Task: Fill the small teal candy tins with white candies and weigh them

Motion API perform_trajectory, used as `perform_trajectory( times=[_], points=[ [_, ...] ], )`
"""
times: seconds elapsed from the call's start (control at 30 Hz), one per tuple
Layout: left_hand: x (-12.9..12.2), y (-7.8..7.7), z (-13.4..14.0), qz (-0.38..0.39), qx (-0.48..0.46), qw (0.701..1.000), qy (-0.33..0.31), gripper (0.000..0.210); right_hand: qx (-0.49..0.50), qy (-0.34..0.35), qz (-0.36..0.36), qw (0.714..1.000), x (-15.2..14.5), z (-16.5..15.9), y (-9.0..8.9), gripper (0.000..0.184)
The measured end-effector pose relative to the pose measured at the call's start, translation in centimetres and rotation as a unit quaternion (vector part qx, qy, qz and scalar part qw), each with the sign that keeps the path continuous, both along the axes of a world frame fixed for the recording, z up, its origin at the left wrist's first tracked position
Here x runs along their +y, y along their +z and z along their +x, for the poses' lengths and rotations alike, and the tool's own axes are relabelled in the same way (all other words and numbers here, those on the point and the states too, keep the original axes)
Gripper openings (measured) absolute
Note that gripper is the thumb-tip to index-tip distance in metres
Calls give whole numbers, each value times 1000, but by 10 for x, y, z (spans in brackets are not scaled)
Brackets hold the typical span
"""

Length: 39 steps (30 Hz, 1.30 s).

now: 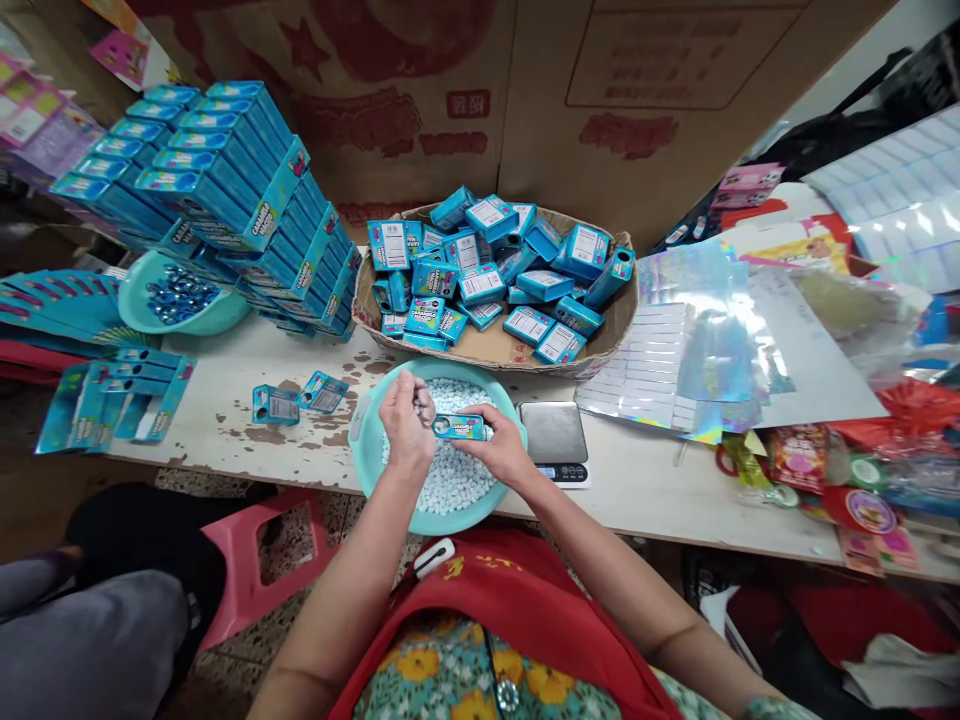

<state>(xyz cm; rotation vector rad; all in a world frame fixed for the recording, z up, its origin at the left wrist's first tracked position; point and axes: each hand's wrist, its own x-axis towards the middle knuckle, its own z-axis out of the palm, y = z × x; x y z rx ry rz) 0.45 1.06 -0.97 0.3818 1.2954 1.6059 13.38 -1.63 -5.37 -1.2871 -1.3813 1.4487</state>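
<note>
First, one worn white table [660, 490], paint flaked at left; on it, one green bowl [450, 522] of white candies [457, 490], one scale [555, 432] just right of it. Behind: one cardboard tray [480, 352] of blue boxes [482, 285]; at left, a stack of blue cartons [225, 190]; farthest, one large cardboard box [540, 100]. Scale's reading: too small for me to read. Candies partly hidden under my hands. My right hand [499, 442]: clamped on one small blue box [459, 427], over the bowl. My left hand [407, 425]: fingers curled by the box's end; whether closed on candies, I cannot tell.
</note>
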Motion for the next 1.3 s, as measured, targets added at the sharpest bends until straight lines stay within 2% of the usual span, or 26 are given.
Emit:
perform_trajectory(
  times=[0.07, 0.1, 0.13, 0.17, 0.2, 0.23, 0.3, 0.33, 0.37, 0.43, 0.5, 0.57, 0.63, 0.7, 0.8, 0.87, 0.97, 1.07, 1.1, 1.17, 1.23, 1.3],
  points=[
    [-2, -5, -14, -10, 37, 999, -6, 37, 61, 3, -37, 997, -2, 12, 5, 43],
    [-4, -13, -24, -27, 86, 996, -22, 37, 82, -6, -50, 995, -4, 21, 8, 45],
    [-7, -23, -35, -48, 157, 985, -54, 36, 95, -24, -57, 994, -7, 32, 10, 46],
    [-10, -36, -45, -73, 248, 961, -95, 35, 97, -52, -60, 992, -9, 45, 11, 46],
    [-12, -51, -55, -95, 353, 918, -155, 33, 88, -85, -57, 991, -12, 60, 10, 46],
    [-14, -67, -63, -110, 455, 859, -207, 32, 70, -121, -48, 989, -14, 74, 7, 46],
    [-17, -98, -69, -138, 599, 747, -253, 40, 14, -194, -25, 981, -17, 101, -6, 44],
    [-17, -111, -67, -157, 646, 704, -249, 46, -18, -225, -13, 974, -18, 111, -15, 42],
    [-16, -122, -62, -180, 676, 674, -238, 52, -50, -248, 0, 968, -18, 119, -26, 41],
    [-13, -136, -45, -229, 691, 649, -220, 57, -102, -261, 20, 960, -18, 128, -47, 40],
    [-8, -141, -28, -261, 678, 650, -224, 60, -138, -242, 26, 960, -20, 128, -62, 40],
    [-4, -142, -15, -272, 661, 653, -251, 61, -168, -211, 43, 962, -22, 126, -65, 40],
    [-3, -142, -10, -254, 663, 646, -281, 59, -212, -200, 98, 951, -15, 128, -53, 46],
    [-6, -142, -9, -211, 668, 639, -316, 52, -259, -219, 172, 925, 8, 136, -32, 54],
    [-19, -141, -9, -149, 682, 627, -346, 40, -309, -295, 222, 877, 80, 159, 1, 54],
    [-30, -138, -7, -124, 692, 616, -354, 37, -369, -325, 181, 852, 142, 172, 15, 60],
    [-44, -133, -7, -112, 697, 604, -371, 33, -476, -305, 56, 823, 223, 179, 17, 61],
    [-49, -134, -14, -132, 683, 611, -378, 30, -525, -299, -9, 797, 265, 178, 7, 59],
    [-49, -135, -18, -140, 669, 628, -372, 29, -526, -306, -11, 793, 269, 179, 5, 56],
    [-45, -136, -27, -159, 613, 695, -342, 23, -516, -323, 2, 794, 268, 187, 4, 50],
    [-41, -132, -35, -199, 499, 792, -289, 20, -488, -338, 49, 804, 255, 199, 11, 54],
    [-37, -121, -42, -230, 321, 887, -238, 26, -418, -343, 152, 827, 230, 208, 24, 59]
  ],
)
